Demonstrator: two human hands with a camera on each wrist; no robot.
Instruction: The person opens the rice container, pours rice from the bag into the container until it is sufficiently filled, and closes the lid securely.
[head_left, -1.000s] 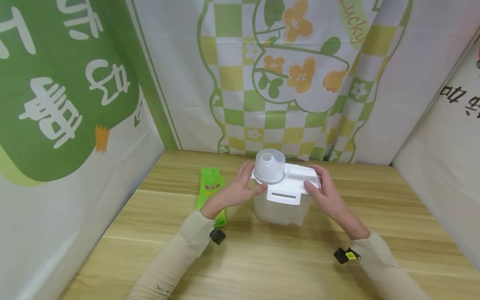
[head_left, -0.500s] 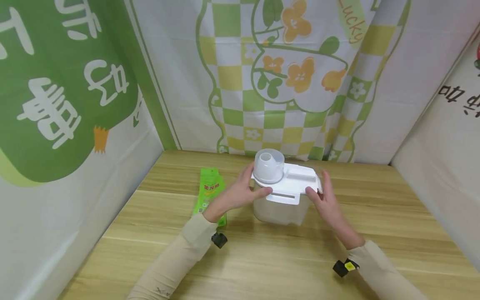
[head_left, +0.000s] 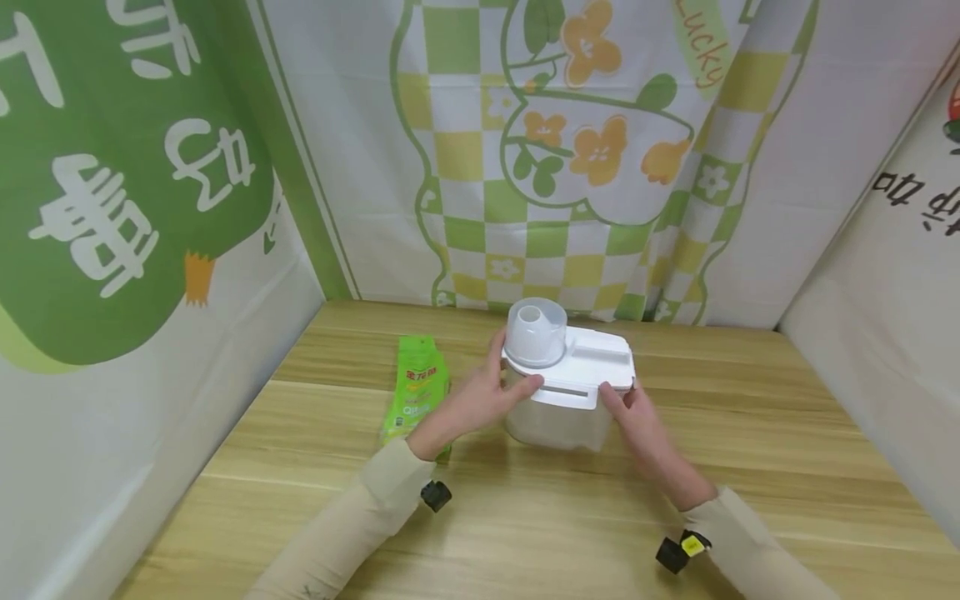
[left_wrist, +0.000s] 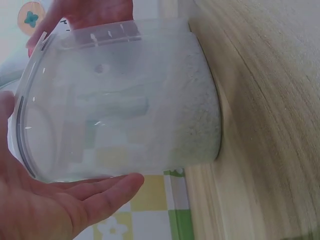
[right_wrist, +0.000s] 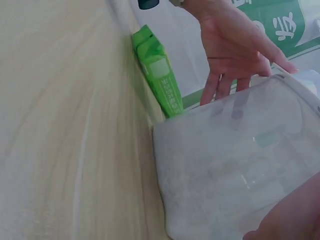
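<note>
A clear food storage container [head_left: 558,427] with a white lid [head_left: 592,367] stands upright on the table. A transparent measuring cup [head_left: 537,332] sits upside down on the lid's left part. My left hand [head_left: 482,397] holds the container's left side, thumb at the lid's front edge, fingers along the wall. At the front right corner, my right hand [head_left: 643,427] holds the container, thumb by the front latch; its fingers are mostly hidden behind the side. In the left wrist view, whitish grains [left_wrist: 197,107] cover the container's bottom.
A green packet [head_left: 417,383] with red lettering lies left of the container, partly behind my left forearm. The wooden table [head_left: 525,533] meets a printed cloth wall [head_left: 577,242] at the back, with more cloth at both sides.
My right hand has slid from the lid's far right side toward the front right corner. My left thumb has shifted slightly right along the lid's front edge. The container stays in place.
</note>
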